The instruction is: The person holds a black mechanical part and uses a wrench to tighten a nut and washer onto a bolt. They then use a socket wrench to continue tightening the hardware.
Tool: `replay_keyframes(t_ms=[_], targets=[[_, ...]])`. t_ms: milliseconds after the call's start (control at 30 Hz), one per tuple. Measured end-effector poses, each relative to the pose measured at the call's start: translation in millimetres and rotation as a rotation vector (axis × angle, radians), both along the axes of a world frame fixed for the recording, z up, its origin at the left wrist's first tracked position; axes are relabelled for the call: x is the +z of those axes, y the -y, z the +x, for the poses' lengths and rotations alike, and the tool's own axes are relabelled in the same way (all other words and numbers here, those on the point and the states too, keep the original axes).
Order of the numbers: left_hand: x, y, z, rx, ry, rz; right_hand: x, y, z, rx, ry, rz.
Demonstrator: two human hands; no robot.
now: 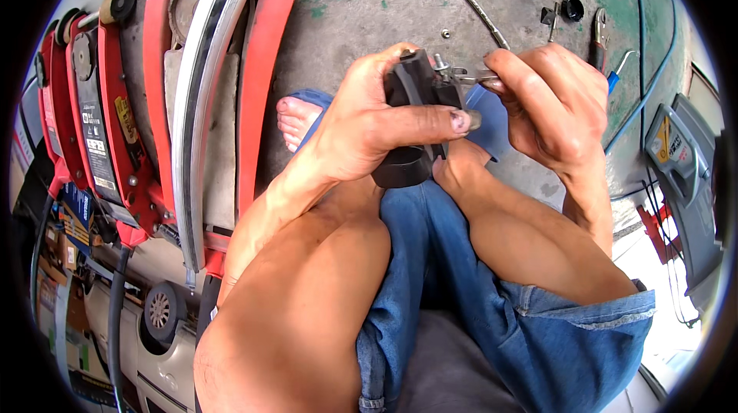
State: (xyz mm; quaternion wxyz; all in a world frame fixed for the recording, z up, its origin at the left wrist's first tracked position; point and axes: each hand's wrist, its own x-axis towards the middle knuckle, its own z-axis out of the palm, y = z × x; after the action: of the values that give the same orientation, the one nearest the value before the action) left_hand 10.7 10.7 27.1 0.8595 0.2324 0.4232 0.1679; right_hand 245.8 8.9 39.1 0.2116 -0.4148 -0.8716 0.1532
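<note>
My left hand (369,117) is wrapped round a black block-shaped part (407,89) with a rounded lower end, held above my knees. A short threaded stud (440,62) sticks up from its far right side. Beside that stud, my right hand (555,98) pinches a small metal wrench (478,77) between thumb and fingertips. The wrench's jaw end lies against or very near the part; I cannot tell whether it grips anything. My left thumb presses across the front of the part and hides some of it.
Beyond my hands, an L-shaped socket wrench (470,7), a nut (445,33), a black cap (572,9), pliers (599,35) and a blue-handled tool (614,79) lie on the concrete. Red floor jacks (265,44) stand left; a blue hose (644,90) and grey machine (686,167) are right.
</note>
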Motion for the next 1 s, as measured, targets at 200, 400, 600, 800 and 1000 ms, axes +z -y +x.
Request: replay_keyframes(t_ms=[200,400,600,800,1000], targets=[[-3.2,3.0,1.0,0.016,-0.218,0.175,6.7,-2.5,-9.2,0.029,0.212,0.133],[-9.6,4.0,1.3,-0.05,-0.409,0.344,12.8,-5.7,-16.0,0.038,0.37,0.236],[-11.8,7.2,3.5,-0.078,-0.504,0.433,27.2,-0.4,-26.2,0.057,0.482,0.193],[-6.1,5.0,6.8,-0.087,-0.598,0.508,30.1,-3.9,-22.9,0.067,0.48,0.19],[-2.1,1.4,5.6,-0.071,-0.606,0.51,21.6,-3.8,-15.8,0.082,0.396,0.243]])
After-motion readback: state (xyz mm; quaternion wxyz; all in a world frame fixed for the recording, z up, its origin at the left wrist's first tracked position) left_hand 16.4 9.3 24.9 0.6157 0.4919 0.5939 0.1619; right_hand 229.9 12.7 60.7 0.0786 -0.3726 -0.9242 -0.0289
